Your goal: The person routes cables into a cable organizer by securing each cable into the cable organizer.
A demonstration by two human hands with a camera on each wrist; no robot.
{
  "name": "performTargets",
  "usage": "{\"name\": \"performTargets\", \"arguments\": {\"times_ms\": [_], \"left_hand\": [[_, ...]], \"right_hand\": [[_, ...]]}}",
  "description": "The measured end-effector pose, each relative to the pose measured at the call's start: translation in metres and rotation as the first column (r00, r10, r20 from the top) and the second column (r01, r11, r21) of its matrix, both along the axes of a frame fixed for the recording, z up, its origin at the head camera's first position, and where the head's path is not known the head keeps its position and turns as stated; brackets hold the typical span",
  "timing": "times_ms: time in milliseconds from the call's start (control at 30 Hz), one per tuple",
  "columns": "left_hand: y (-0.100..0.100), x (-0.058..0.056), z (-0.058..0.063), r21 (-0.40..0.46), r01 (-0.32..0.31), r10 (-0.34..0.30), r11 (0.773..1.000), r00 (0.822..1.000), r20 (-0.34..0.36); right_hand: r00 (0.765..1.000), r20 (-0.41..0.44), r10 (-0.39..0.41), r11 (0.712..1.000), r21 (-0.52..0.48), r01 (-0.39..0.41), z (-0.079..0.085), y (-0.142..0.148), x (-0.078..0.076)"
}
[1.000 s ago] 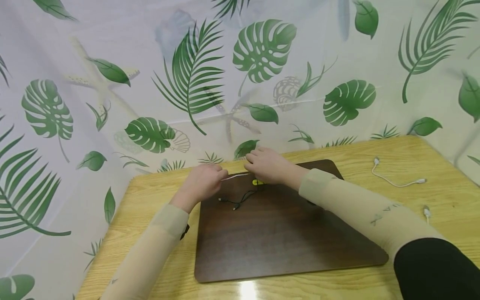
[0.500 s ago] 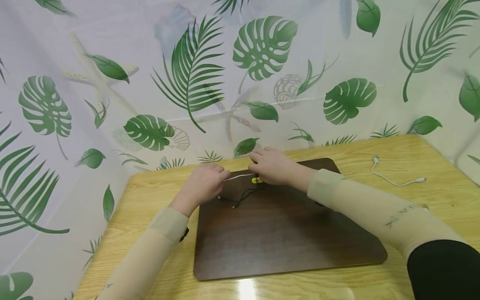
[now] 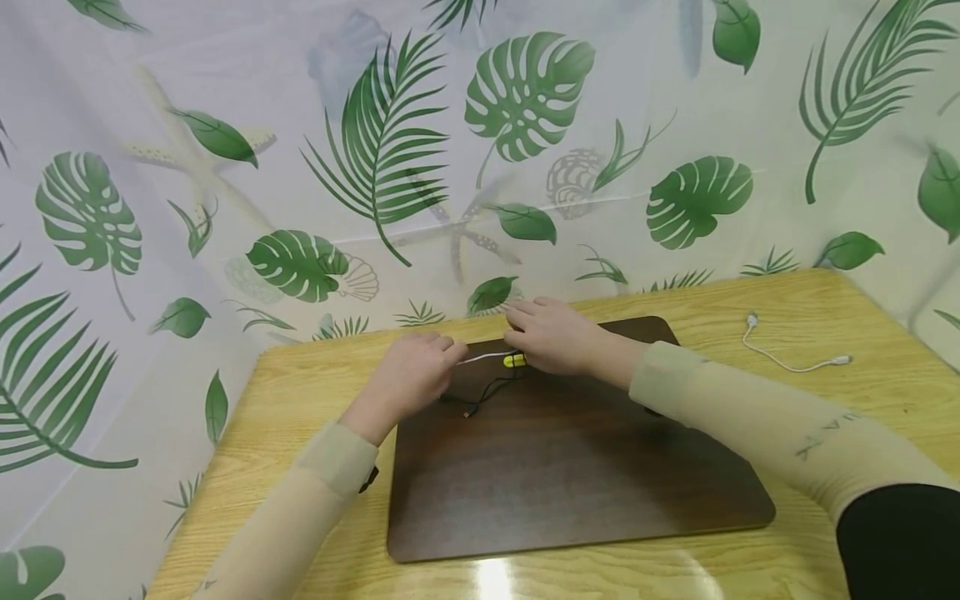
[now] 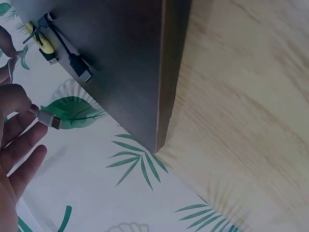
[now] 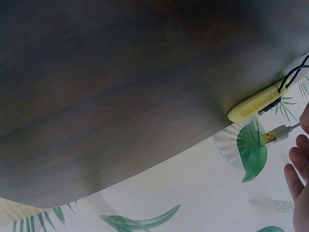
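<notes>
A short white USB cable (image 3: 486, 357) is stretched between my two hands over the far edge of a dark brown board (image 3: 570, 475). My left hand (image 3: 416, 375) pinches it close to one end, where a small plug (image 4: 49, 119) sticks out past the thumb in the left wrist view. At the other end my right hand (image 3: 555, 336) pinches the cable just behind its larger USB plug (image 5: 276, 135). Below the hands a yellow, rounded piece (image 3: 514, 361) lies on the board. A black cable (image 3: 491, 387) is wound around it, its plug ends trailing leftward.
Another white cable (image 3: 783, 362) lies on the wooden table (image 3: 885, 333) to the right of the board. A leaf-patterned cloth (image 3: 450, 125) hangs behind the table's far edge. My right sleeve (image 3: 750, 408) crosses over the board's right side.
Both hands have shifted slightly right with the white cable, showing more of the yellow piece. A white plug at the table's right is now hidden behind my right sleeve.
</notes>
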State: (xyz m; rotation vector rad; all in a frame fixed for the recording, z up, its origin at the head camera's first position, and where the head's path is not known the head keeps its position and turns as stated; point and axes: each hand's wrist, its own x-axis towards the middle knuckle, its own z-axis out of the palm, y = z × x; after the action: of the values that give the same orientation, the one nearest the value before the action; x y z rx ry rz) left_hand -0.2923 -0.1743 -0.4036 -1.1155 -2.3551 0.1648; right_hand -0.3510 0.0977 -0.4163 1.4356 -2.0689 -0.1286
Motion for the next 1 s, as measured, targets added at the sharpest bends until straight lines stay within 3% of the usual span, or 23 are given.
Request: {"name": "performTargets", "arguments": {"times_ms": [467, 1000], "left_hand": [[0.008, 0.012, 0.002, -0.003, 0.024, -0.024, 1.0, 1.0, 0.002], [0.018, 0.022, 0.001, -0.013, 0.055, -0.055, 0.998, 0.998, 0.0]], "right_hand": [[0.997, -0.024, 0.067, 0.997, -0.037, -0.068, 0.0, 0.004, 0.006], [0.993, -0.064, 0.096, 0.995, -0.007, -0.096, -0.005, 0.016, 0.008]]}}
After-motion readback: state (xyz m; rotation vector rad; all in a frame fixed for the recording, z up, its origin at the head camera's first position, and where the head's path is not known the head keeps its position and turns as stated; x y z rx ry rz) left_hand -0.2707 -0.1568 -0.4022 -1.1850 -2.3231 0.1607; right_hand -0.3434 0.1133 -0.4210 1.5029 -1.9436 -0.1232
